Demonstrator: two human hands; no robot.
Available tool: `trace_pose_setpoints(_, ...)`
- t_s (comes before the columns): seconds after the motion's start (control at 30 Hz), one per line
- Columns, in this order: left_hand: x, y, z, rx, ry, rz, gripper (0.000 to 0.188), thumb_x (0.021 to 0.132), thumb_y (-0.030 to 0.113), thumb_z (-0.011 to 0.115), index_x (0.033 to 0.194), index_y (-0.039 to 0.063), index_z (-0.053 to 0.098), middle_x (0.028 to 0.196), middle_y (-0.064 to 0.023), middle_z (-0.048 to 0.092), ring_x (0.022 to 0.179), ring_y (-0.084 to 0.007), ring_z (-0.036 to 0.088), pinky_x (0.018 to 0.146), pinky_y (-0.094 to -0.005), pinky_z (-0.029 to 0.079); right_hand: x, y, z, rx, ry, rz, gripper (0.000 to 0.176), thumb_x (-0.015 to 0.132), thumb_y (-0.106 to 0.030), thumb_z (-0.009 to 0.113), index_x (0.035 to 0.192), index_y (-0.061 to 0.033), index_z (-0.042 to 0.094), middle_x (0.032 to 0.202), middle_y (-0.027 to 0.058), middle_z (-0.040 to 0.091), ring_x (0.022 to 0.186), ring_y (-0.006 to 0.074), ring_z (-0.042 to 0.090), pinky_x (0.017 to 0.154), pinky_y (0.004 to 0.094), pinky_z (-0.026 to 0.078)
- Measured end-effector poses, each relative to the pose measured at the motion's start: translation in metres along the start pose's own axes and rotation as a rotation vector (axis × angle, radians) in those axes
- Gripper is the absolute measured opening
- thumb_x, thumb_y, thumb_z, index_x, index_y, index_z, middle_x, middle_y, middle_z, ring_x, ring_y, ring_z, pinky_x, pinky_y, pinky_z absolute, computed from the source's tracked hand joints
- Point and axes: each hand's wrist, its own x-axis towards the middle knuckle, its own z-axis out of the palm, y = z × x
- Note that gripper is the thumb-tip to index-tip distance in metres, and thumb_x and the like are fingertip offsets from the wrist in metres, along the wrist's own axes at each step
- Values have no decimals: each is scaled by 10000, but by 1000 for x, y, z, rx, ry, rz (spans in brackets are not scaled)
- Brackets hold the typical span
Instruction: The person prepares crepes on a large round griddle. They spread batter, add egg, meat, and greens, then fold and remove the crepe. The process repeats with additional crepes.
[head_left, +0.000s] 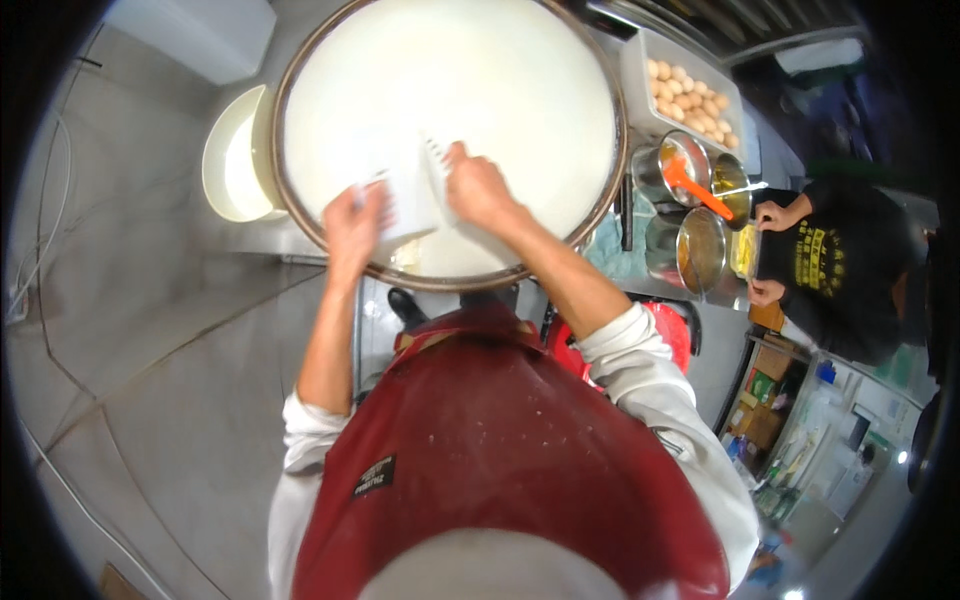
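A large round pan or board with a brown rim (624, 127) and a smooth white surface lies before me. Near its lower left edge my left hand (355, 221) grips a blurred pale flat piece (409, 202), perhaps a scraper. Close to the middle, my right hand (480, 186) is closed on a thin flat tool (436, 169) with dark marks along its edge. The two flat things are side by side; whether they touch cannot be told. A pale yellowish patch (407, 256) shows just inside the near rim, between my wrists.
A cream bowl (214, 161) adjoins the rim at left. To the right are a plastic bin (637, 82) of eggs, steel containers (664, 247), an orange-handled utensil (694, 189) and a teal cloth (619, 244). Farther right, a co-worker's hands (776, 217) hold a tray. A red stool (670, 330) stands below.
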Motion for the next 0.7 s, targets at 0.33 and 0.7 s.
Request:
trace_pose_setpoints(0.33, -17, -35, -118, -673, 394, -90, 243, 937, 159, 581, 1082, -31, 622, 989, -126, 684, 883, -213, 665, 802, -342, 542, -97, 31, -160, -163, -439, -434, 282, 706, 54, 609, 952, -54, 696, 681, 174, 608, 633, 340, 631, 559, 390, 481)
trace_pose_setpoints(0.7, -40, -78, -160, -1030, 338, -236, 289, 967, 186, 518, 1170, -14, 565, 1116, -138, 644, 1044, -267, 616, 948, -406, 483, -16, -96, -19, -108, -17, -394, 59, 846, -45, 601, 813, -19, 642, 617, 186, 610, 534, 301, 618, 510, 388, 510)
